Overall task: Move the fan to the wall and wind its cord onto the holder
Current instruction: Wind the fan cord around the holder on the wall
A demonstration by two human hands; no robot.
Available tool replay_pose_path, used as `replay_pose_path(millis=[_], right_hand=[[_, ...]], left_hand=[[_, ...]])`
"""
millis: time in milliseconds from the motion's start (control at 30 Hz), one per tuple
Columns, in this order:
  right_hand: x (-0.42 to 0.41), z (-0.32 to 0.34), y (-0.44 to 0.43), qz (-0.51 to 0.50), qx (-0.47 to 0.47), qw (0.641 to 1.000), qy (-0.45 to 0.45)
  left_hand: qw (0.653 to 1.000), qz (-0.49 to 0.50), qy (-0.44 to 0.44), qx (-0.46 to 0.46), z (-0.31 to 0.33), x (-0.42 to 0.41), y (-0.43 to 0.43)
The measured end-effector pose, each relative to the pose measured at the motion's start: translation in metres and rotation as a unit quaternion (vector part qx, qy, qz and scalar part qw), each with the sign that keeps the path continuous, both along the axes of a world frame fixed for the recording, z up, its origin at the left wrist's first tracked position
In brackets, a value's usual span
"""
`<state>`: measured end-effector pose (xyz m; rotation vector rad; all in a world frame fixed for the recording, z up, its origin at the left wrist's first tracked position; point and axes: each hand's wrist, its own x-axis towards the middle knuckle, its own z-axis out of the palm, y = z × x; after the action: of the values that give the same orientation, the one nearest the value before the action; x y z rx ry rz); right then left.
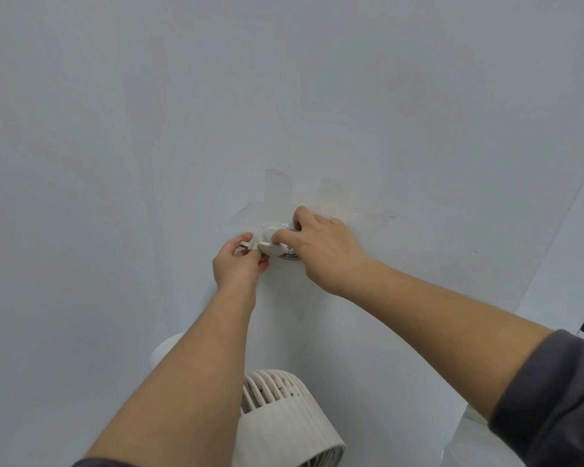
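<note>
Below the grips, the fan was stationed by the wall. The plug was pinched by the left hand and the holder clasped by the right hand; plug stowage was judged outstanding.

The holder is sitting on the wall, with the plug in the left hand lying just to its left, the right hand resting over its right side, and the fan standing below it, near the wall.

Plain indoor room: pale painted wall, white fan.
</note>
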<state>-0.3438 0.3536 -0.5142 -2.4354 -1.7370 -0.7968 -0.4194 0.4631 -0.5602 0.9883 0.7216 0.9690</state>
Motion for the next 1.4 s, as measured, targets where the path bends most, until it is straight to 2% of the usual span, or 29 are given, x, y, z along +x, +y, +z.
replay_pose_path(millis=[133,333,667,1100,1400], right_hand=[[-0.001,-0.001,0.000,-0.001,0.005,1.000,0.005],[0.000,-0.002,0.000,-0.002,0.008,1.000,0.004],[-0.002,-0.003,0.000,-0.008,0.005,1.000,-0.006],[0.000,-0.003,0.004,-0.016,0.055,0.998,0.040],[0.001,-0.009,-0.001,0.000,0.075,0.997,0.032]], left_hand=[[0.999,0.012,-0.032,-0.020,0.002,-0.003,-0.001],[1.000,0.014,-0.015,-0.013,0.002,-0.005,0.000],[0.998,0.005,0.037,0.051,0.008,-0.011,-0.003],[0.994,-0.018,0.011,0.109,0.014,-0.015,-0.007],[0.995,-0.018,0.015,0.094,0.010,-0.012,-0.006]])
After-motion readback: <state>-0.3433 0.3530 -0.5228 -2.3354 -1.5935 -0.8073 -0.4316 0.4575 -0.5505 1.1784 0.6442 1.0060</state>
